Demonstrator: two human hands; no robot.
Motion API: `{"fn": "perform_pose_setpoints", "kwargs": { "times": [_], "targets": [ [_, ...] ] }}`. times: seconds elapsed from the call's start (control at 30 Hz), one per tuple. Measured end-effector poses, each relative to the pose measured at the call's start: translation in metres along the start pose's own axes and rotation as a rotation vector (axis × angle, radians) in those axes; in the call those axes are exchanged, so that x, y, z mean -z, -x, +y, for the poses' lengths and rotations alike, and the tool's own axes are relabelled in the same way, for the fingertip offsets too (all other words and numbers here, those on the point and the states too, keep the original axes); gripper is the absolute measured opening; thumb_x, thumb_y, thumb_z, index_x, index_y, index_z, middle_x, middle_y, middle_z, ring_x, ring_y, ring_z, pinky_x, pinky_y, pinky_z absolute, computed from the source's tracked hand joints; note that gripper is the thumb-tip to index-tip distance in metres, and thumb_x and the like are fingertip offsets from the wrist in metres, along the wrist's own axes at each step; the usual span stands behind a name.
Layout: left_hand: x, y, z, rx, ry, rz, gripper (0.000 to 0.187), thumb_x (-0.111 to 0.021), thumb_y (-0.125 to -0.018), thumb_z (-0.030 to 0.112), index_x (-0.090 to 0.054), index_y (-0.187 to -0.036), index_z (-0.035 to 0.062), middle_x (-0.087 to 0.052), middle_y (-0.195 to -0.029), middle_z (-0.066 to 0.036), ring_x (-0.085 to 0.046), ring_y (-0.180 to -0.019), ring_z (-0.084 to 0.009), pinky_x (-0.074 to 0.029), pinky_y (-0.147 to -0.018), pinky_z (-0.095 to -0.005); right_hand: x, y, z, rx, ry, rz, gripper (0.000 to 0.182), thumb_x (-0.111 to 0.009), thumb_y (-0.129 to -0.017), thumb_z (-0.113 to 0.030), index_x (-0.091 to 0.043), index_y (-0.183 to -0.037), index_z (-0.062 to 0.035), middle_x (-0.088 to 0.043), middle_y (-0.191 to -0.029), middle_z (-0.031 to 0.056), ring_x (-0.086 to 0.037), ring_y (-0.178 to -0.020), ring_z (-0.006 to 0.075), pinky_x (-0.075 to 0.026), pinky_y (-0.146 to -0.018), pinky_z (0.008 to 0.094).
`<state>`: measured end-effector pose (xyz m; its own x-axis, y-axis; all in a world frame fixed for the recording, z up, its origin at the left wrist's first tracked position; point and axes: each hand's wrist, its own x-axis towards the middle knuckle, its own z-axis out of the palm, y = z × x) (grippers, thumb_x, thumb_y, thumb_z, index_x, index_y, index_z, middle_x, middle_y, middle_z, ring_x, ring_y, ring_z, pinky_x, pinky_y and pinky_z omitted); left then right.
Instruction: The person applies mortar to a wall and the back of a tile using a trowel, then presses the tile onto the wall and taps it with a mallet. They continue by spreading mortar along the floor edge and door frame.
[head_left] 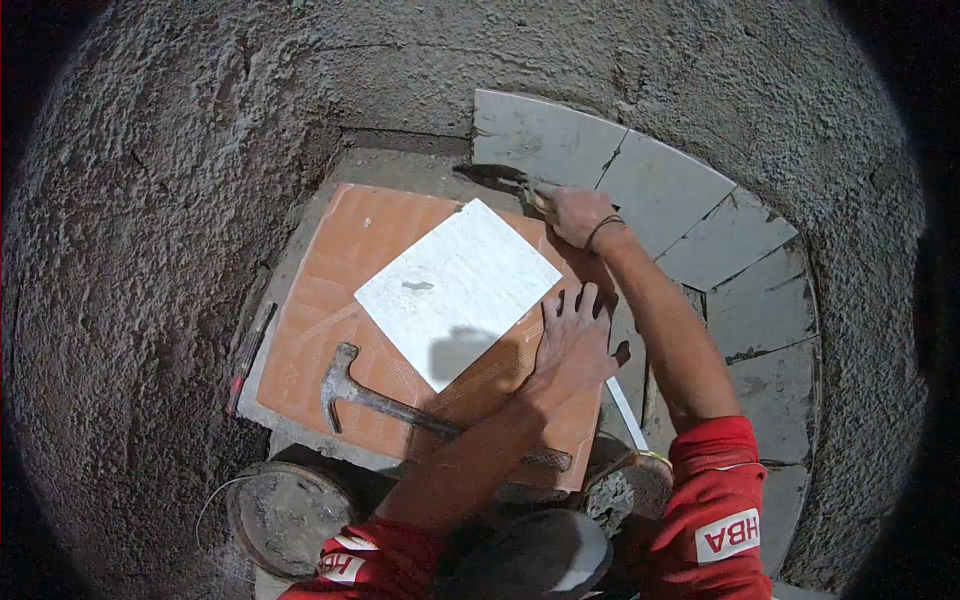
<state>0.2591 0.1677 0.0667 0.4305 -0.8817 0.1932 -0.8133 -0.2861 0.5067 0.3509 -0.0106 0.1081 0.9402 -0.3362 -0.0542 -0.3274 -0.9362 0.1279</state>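
My right hand (580, 215) grips the handle of a trowel (492, 176), whose dark blade lies near the lower edge of the wall tiles. My left hand (575, 340) rests with fingers spread on a large orange tile (330, 250), close to the right corner of a white tile (455, 285). The white tile lies at an angle on the orange one and bears a small grey smear and a shadow. A claw hammer (395, 408) lies on the orange tile, its handle end partly beyond my left forearm.
Light tiles (660, 180) line the curved wall at right, beside rough grey plaster (150, 250). Mortar buckets (290, 518) stand at the front; a white strip (627, 413) leans into another at right. A slim red-and-black tool (250, 360) lies left of the orange tile.
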Motion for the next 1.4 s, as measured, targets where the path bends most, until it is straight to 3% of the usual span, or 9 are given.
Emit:
{"fn": "perform_pose_setpoints", "kwargs": {
  "times": [0.07,0.23,0.37,0.43,0.53,0.73,0.87,1.17,1.4],
  "targets": [
    [-0.007,0.001,-0.004,-0.024,0.013,0.057,0.071,-0.077,-0.080,0.050,-0.065,-0.128,-0.0008,-0.050,-0.134,-0.017,-0.042,-0.128,-0.0342,-0.033,-0.101,-0.0511,0.013,0.012,0.004,0.038,-0.039,-0.045,0.038,-0.057,-0.099,-0.025,-0.064,-0.136,-0.0183,-0.074,-0.111,0.0192,-0.071,-0.103,0.0396,-0.058,-0.084,0.0535],
    [-0.010,0.001,-0.003,-0.031,0.051,0.101,0.077,-0.076,-0.080,0.050,-0.058,-0.137,-0.0002,-0.050,-0.134,-0.016,-0.041,-0.130,-0.0340,-0.033,-0.103,-0.0522,-0.007,0.022,0.035,-0.013,0.064,0.184,0.038,-0.056,-0.099,-0.023,-0.066,-0.136,-0.0225,-0.074,-0.107,0.0180,-0.073,-0.096,0.0399,-0.058,-0.079,0.0534],
    [-0.003,0.001,-0.002,-0.029,0.036,0.058,0.075,-0.076,-0.081,0.050,-0.060,-0.134,-0.0007,-0.050,-0.134,-0.017,-0.043,-0.128,-0.0340,-0.033,-0.104,-0.0525,0.000,0.028,0.016,-0.040,0.146,0.109,0.040,-0.057,-0.097,-0.024,-0.066,-0.136,-0.0215,-0.074,-0.106,0.0189,-0.073,-0.097,0.0387,-0.058,-0.080,0.0529],
    [0.000,0.002,0.000,-0.017,0.012,0.016,0.074,-0.076,-0.081,0.050,-0.060,-0.133,-0.0006,-0.051,-0.133,-0.017,-0.043,-0.128,-0.0340,-0.033,-0.104,-0.0527,0.006,0.031,0.008,-0.088,0.138,-0.065,0.042,-0.059,-0.096,-0.025,-0.065,-0.137,-0.0217,-0.074,-0.105,0.0206,-0.073,-0.099,0.0371,-0.057,-0.082,0.0532],
    [-0.008,0.001,-0.004,-0.014,0.006,0.065,0.074,-0.076,-0.081,0.049,-0.059,-0.133,0.0002,-0.052,-0.131,-0.017,-0.044,-0.126,-0.0339,-0.033,-0.103,-0.0528,0.034,0.052,0.008,-0.008,0.072,-0.016,0.041,-0.060,-0.095,-0.027,-0.064,-0.135,-0.0195,-0.073,-0.105,0.0217,-0.072,-0.101,0.0390,-0.056,-0.084,0.0543],
    [-0.007,0.003,-0.004,-0.044,0.061,0.134,0.072,-0.077,-0.081,0.049,-0.058,-0.132,0.0019,-0.052,-0.127,-0.016,-0.044,-0.123,-0.0333,-0.034,-0.099,-0.0529,0.032,0.068,0.061,-0.059,-0.053,0.108,0.037,-0.062,-0.096,-0.033,-0.061,-0.129,-0.0149,-0.073,-0.105,0.0209,-0.069,-0.102,0.0438,-0.055,-0.084,0.0567],
    [-0.009,0.002,-0.004,-0.054,0.050,0.177,0.067,-0.077,-0.082,0.048,-0.059,-0.128,0.0032,-0.052,-0.125,-0.015,-0.045,-0.122,-0.0330,-0.034,-0.097,-0.0527,0.036,0.067,0.083,-0.083,-0.049,-0.019,0.037,-0.062,-0.097,-0.035,-0.060,-0.130,-0.0177,-0.072,-0.110,0.0201,-0.070,-0.102,0.0433,-0.055,-0.083,0.0564],
    [-0.007,0.002,-0.003,-0.037,0.044,0.099,0.081,-0.078,-0.078,0.047,-0.056,-0.140,-0.0002,-0.051,-0.131,-0.017,-0.043,-0.126,-0.0341,-0.034,-0.102,-0.0518,-0.032,-0.005,0.027,0.011,0.069,0.287,0.042,-0.061,-0.098,-0.031,-0.061,-0.139,-0.0203,-0.070,-0.110,0.0184,-0.072,-0.099,0.0390,-0.058,-0.080,0.0519],
    [-0.004,0.001,-0.003,-0.019,0.041,0.062,0.081,-0.080,-0.078,0.048,-0.056,-0.139,0.0011,-0.050,-0.135,-0.017,-0.042,-0.129,-0.0332,-0.034,-0.102,-0.0496,-0.015,-0.028,0.038,-0.038,-0.021,-0.008,0.038,-0.058,-0.101,-0.033,-0.067,-0.134,-0.0185,-0.072,-0.120,0.0171,-0.071,-0.107,0.0374,-0.058,-0.087,0.0509]
  ]
}}
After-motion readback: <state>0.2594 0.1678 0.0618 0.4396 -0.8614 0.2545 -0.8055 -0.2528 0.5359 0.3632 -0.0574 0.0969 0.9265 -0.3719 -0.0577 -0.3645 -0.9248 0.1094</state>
